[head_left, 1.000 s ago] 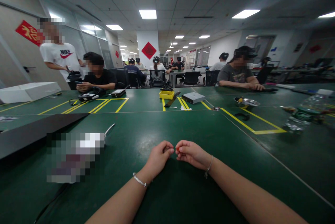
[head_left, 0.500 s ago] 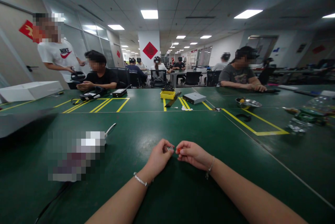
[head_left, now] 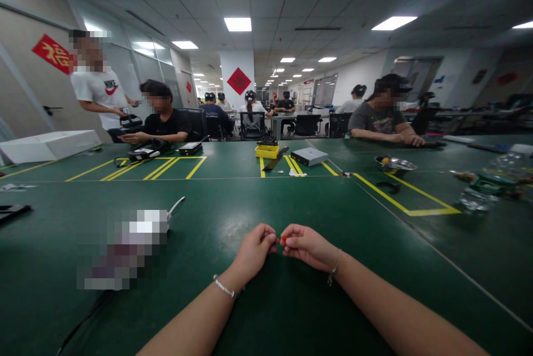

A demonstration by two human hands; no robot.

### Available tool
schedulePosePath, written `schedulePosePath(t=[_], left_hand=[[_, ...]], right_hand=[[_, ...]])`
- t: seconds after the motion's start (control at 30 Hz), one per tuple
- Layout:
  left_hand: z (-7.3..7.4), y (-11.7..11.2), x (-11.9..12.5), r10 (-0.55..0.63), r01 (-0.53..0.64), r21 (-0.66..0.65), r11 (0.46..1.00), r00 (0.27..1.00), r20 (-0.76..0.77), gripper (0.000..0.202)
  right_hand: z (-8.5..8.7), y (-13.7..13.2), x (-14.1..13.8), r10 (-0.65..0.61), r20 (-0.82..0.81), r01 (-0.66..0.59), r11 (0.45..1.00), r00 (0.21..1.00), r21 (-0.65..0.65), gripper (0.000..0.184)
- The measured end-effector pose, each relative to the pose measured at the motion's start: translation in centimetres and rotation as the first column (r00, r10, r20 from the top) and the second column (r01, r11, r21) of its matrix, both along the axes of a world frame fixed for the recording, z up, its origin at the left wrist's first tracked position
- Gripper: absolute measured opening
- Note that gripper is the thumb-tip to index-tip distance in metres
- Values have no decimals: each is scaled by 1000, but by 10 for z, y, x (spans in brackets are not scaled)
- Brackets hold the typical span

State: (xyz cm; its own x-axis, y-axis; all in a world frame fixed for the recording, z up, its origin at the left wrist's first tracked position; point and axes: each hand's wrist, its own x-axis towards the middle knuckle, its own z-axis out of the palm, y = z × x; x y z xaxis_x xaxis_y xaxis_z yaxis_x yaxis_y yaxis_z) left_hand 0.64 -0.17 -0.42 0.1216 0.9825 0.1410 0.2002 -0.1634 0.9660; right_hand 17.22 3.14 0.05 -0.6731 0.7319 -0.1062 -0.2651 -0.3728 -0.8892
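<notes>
Over the green table, my left hand is closed in a pinch, its thumb against its fingers. What it holds is mostly hidden; only a tiny reddish bit shows at the fingertips. My right hand pinches a small orange-red piece, too small to name. The fingertips of both hands face each other, almost touching, near the middle of the view.
A blurred-out pale object with cords lies to my left. Farther off are a yellow bin, a grey box, a metal bowl and a clear bottle. Several people sit or stand around.
The silvery thing in my left fingers is no longer visible, and those fingers have closed more. A large grey shape has left the left edge. The standing person has shifted right.
</notes>
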Motion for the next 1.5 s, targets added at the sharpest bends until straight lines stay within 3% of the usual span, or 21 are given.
schedulePosePath(t=[0.4, 1.0, 1.5], left_hand=[[2, -1, -2, 20, -17, 42, 999, 997, -68, 18], [2, 0, -1, 1, 0, 47, 999, 1000, -27, 16], [0, 0, -2, 45, -19, 125, 992, 978, -204, 12]], right_hand=[[0, 0, 0, -9, 14, 9, 1000, 1000, -6, 20], [0, -1, 0, 0, 10, 0, 1000, 1000, 3, 20], [0, 0, -1, 12, -22, -12, 1000, 1000, 11, 18]])
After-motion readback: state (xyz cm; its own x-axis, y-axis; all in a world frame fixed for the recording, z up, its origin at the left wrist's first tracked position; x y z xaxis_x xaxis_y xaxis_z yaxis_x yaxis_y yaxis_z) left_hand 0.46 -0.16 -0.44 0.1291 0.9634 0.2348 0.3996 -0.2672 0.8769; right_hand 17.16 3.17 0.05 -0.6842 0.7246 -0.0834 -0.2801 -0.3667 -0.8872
